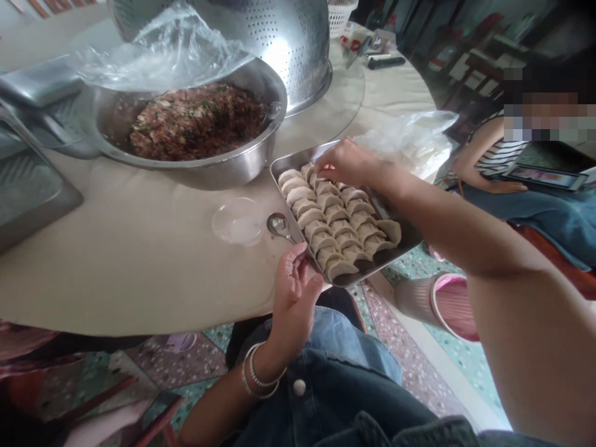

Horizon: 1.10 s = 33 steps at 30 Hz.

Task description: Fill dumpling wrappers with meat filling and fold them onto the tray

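A metal tray (372, 271) holds rows of folded dumplings (335, 214) lying close against each other. At its far end, my right hand (347, 162) reaches over the rows, with its fingers closed on a dumpling at the top; the fingers partly hide it. My left hand (297, 282) is by the tray's near left edge, its fingers loosely curled, the thumb apart and nothing seen in it. Just beyond it lies a metal spoon (278, 225) with its handle toward the tray. A small clear dish (238, 221) sits left of the spoon.
A large steel bowl (251, 162) of minced filling (195, 124) is partly covered by clear plastic (177, 46). Behind it stands a perforated steel colander (298, 37). A plastic bag (410, 143) lies past the tray; a bin (419, 301) is below right. A person (484, 149) sits at right.
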Each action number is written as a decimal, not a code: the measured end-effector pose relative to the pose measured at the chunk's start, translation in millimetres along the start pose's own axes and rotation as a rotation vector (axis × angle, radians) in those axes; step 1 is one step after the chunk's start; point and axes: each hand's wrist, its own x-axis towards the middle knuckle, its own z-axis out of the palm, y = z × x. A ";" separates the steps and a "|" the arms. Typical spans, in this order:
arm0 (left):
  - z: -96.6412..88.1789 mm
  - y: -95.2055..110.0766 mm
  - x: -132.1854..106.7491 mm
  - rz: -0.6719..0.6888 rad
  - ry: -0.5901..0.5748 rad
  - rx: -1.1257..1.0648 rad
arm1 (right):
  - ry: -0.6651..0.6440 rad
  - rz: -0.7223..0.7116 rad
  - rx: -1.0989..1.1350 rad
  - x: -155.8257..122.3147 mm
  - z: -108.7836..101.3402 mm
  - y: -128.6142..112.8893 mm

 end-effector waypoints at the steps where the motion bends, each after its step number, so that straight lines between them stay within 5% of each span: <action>1: -0.4 -0.7 -0.1 0.006 -0.002 -0.002 | 0.002 0.015 0.016 0.3 0.1 -1.4; 14: -1.3 -2.5 0.0 -0.018 0.019 0.017 | 0.031 0.070 0.155 -5.1 -1.2 8.1; 24: -2.0 -2.8 -0.5 -0.009 0.016 0.012 | 0.048 -0.057 0.037 -9.3 2.0 7.6; 33: -1.4 -3.4 -0.2 -0.018 0.033 0.019 | -0.069 -0.202 0.017 -18.6 1.6 5.8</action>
